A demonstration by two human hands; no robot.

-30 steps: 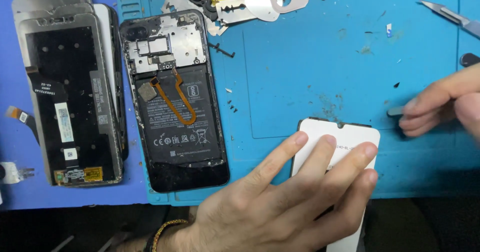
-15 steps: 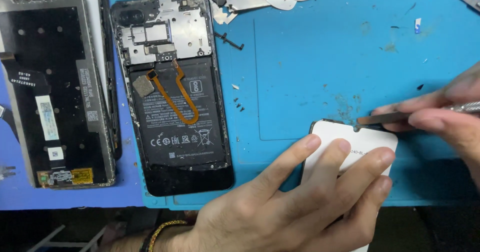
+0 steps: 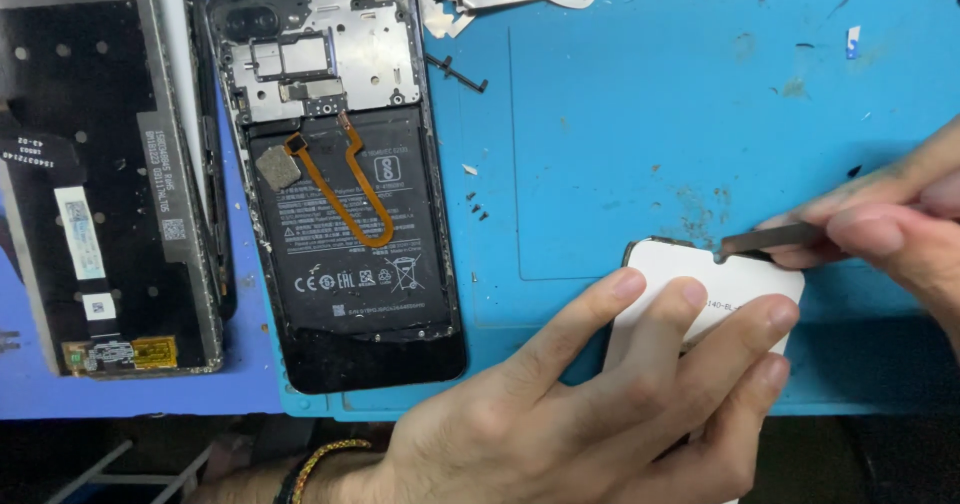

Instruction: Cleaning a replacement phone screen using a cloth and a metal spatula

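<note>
Left hand lies flat, fingers spread, pinning the white panel; right hand, at three o'clock, pinches tweezers at its notch.

L hand flat on white panel, R hand w/ thin tool at its top edge.

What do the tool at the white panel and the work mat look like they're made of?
The tool in the right hand looks like thin metal: dark grey, flat, with a dull sheen. The mat looks like soft rubber or silicone: matte blue, with moulded outlines and scuffs. The white panel under the left hand seems smooth, probably a film-covered screen.
</note>
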